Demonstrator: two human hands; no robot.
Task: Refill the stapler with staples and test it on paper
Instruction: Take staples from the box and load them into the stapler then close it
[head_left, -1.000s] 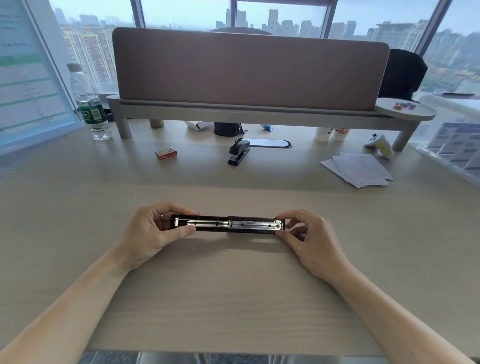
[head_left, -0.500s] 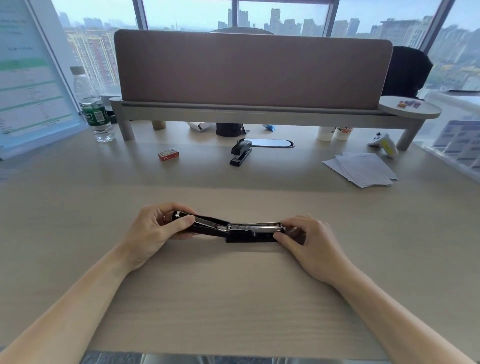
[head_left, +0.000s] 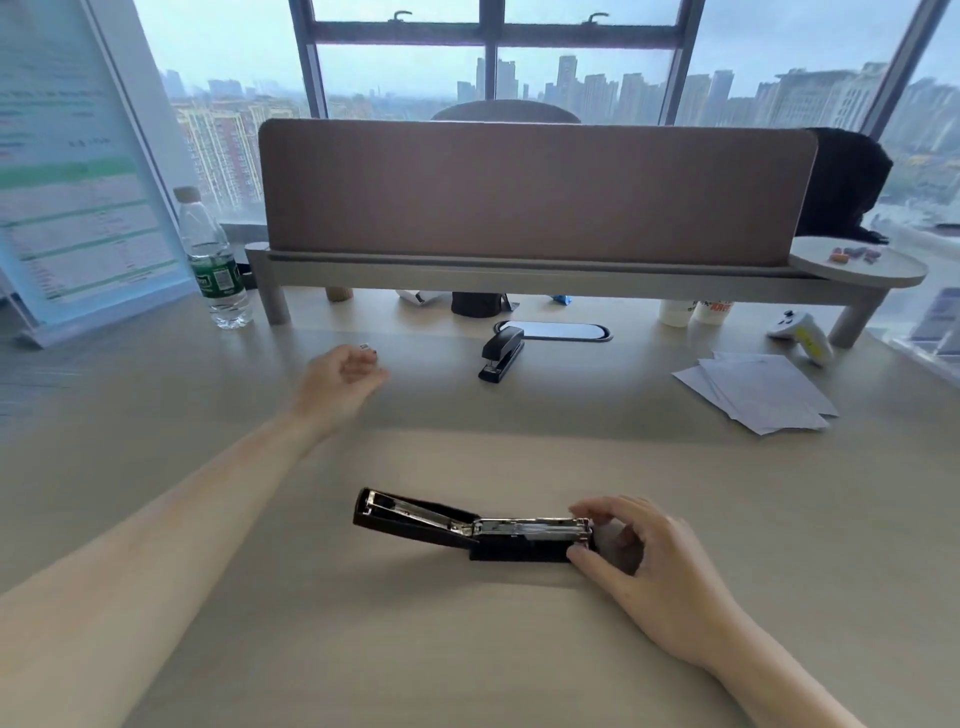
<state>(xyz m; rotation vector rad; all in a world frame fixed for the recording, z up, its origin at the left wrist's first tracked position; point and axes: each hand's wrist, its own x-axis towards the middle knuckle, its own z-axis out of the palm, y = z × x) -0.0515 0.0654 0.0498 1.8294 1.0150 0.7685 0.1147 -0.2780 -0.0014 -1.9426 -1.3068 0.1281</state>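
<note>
Head view shows stapler (head_left: 475, 527) lying opened on surface (head_left: 467, 649), magazine exposed, staple box (head_left: 367, 348) mostly hidden behind left hand (head_left: 340, 382). Risks as judged: stapler skidding or its raised arm snapping shut if right hand (head_left: 636, 553) loosens, staples spilling from a rushed one-handed grab. Left fingers (head_left: 370, 362) loosely spread at box, contact unclear; right fingers (head_left: 597, 512) pinching stapler's right end.

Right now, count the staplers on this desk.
2: the opened stapler near the front, steadied by the right hand; a closed stapler farther back at centre. None else visible.
</note>
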